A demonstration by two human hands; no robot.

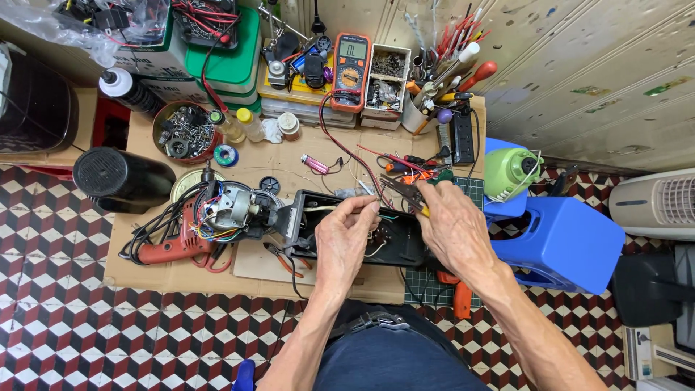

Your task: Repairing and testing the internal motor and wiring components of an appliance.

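At the centre of the frame the left hand [346,235] pinches a thin wire above the open black housing [362,235] on the cardboard sheet [181,271], steadying it, while the right hand [452,224] closes around pliers [405,194] aimed at the same spot.

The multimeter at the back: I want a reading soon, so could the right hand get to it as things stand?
Probably not straight away: the right hand holds pliers. The multimeter stands uncovered beyond the black housing, with only loose wires between.
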